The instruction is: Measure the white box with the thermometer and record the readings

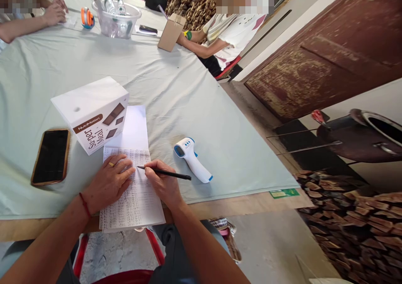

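Note:
My right hand [163, 182] grips a black pen [172, 174], its tip close to the page of an open notebook [144, 208]. Rows of small handwriting cover that page, while the upper page under the box looks blank. My left hand [109, 179], with a ring and a red wrist string, lies flat on the notebook with fingers stretched out. Just beyond it stands a white NutriMotion box [94, 108], partly over the upper page. To the right of my right hand lies a white and blue infrared thermometer [193, 158].
A phone [50, 156] lies left of the box on the cloth-covered table [238, 150]. Farther off are a plastic basket [116, 22] with bottles, an orange and blue object [87, 18], and a cardboard box [171, 33] by a seated person. Firewood [354, 221] is stacked at right.

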Motion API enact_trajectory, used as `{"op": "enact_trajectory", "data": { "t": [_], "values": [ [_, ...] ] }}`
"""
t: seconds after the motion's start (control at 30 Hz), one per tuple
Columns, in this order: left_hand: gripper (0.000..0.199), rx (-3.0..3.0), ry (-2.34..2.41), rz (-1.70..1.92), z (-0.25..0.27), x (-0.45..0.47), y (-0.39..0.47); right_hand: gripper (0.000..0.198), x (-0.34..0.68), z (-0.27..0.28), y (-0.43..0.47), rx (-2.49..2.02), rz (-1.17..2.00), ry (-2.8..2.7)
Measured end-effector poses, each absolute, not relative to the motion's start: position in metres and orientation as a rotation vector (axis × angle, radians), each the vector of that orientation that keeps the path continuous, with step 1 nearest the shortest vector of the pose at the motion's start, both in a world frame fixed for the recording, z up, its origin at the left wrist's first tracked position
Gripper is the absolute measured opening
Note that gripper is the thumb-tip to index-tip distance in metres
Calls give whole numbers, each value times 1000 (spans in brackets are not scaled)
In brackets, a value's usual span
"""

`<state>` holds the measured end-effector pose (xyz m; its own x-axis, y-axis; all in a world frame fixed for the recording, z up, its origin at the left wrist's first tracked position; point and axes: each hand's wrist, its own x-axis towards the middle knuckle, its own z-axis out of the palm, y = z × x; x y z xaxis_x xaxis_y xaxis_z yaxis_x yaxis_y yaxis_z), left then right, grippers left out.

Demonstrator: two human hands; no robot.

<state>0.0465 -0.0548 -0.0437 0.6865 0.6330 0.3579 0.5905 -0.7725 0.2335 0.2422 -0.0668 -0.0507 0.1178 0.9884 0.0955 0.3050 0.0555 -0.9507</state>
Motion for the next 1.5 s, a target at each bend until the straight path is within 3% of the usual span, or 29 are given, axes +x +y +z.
{"op": "enact_trajectory", "data": {
  "t": [0.3, 0.53, 0.77, 1.5],
  "values": [
    [25, 2760, 1017, 648, -44, 46, -55, 14, 245, -53, -67, -1413, 908, -1239],
    [23, 2728, 1009, 662, -44, 46, -54, 13, 246, -52, -69, -1363, 656, -1015],
    [25, 2717, 1012, 654, -44, 46, -54, 14, 246, -53, -68, -1413, 915, -1261],
    [25, 2764, 1016, 653, -43, 46, -54, 13, 245, -53, -65, -1447, 907, -1335]
  ]
}}
